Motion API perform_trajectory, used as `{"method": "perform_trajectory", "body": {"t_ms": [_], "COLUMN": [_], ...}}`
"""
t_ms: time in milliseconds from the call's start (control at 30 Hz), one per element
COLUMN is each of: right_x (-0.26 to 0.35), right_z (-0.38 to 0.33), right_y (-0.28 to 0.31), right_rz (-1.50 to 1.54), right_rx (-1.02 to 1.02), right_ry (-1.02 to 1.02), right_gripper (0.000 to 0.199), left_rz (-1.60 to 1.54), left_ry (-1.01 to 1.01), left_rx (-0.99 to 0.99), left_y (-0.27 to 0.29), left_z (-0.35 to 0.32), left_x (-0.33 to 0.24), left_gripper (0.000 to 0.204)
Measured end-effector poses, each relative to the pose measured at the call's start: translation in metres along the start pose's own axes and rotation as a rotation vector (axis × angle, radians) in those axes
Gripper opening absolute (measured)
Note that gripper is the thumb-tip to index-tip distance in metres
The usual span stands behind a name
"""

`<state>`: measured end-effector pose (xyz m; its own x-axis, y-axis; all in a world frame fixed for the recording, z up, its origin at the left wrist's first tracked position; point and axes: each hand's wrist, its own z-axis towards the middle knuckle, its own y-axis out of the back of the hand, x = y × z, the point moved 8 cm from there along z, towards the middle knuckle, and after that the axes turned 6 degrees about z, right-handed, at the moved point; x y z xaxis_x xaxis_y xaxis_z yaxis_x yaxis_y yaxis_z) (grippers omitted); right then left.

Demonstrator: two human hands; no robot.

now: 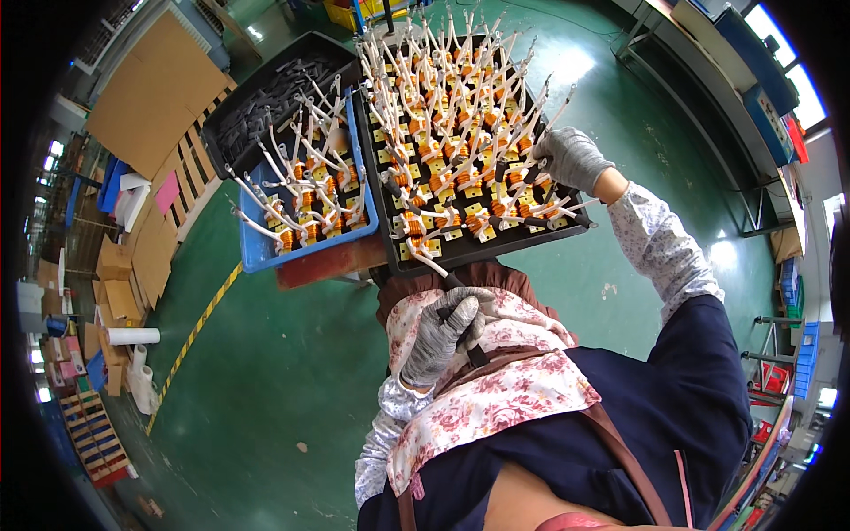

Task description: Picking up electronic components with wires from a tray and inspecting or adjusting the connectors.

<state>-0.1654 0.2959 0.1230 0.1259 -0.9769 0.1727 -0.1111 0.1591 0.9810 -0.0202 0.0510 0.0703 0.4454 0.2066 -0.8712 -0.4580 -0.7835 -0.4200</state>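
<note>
My left hand, in a grey glove, is closed in front of the floral apron. Black sleeve pieces stick out from its fingers. Just beyond, another black piece covers the end of a white lead from a coil at the tray's near edge. My right hand, also gloved, has its fingers curled among the leads at the right side of the black tray; whatever they pinch is hidden. That tray holds rows of orange-wound coils with yellow plates and upright white leads ending in metal lugs.
Left of it, a blue tray holds several similar coils. Behind that stands a black bin of loose black sleeves. A reddish-brown support shows under the trays. Cardboard and a pallet are at far left; a bench is at far right.
</note>
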Motion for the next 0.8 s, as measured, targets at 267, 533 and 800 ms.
{"method": "perform_trajectory", "body": {"t_ms": [267,533,800], "right_x": [-0.013,-0.015,0.092], "right_z": [-0.02,-0.02,-0.079], "right_y": [0.018,0.016,0.086], "right_rz": [0.51,0.524,0.311], "right_rx": [-0.257,-0.27,-0.507], "right_ry": [-0.063,-0.05,0.32], "right_gripper": [0.023,0.017,0.026], "left_rz": [-0.012,-0.002,-0.116], "left_ry": [-0.04,0.025,0.04], "left_rx": [-0.001,0.013,0.008], "left_y": [0.004,-0.004,-0.01], "left_z": [-0.001,0.004,0.008], "left_x": [0.007,0.005,-0.001], "left_gripper": [0.026,0.024,0.03]}}
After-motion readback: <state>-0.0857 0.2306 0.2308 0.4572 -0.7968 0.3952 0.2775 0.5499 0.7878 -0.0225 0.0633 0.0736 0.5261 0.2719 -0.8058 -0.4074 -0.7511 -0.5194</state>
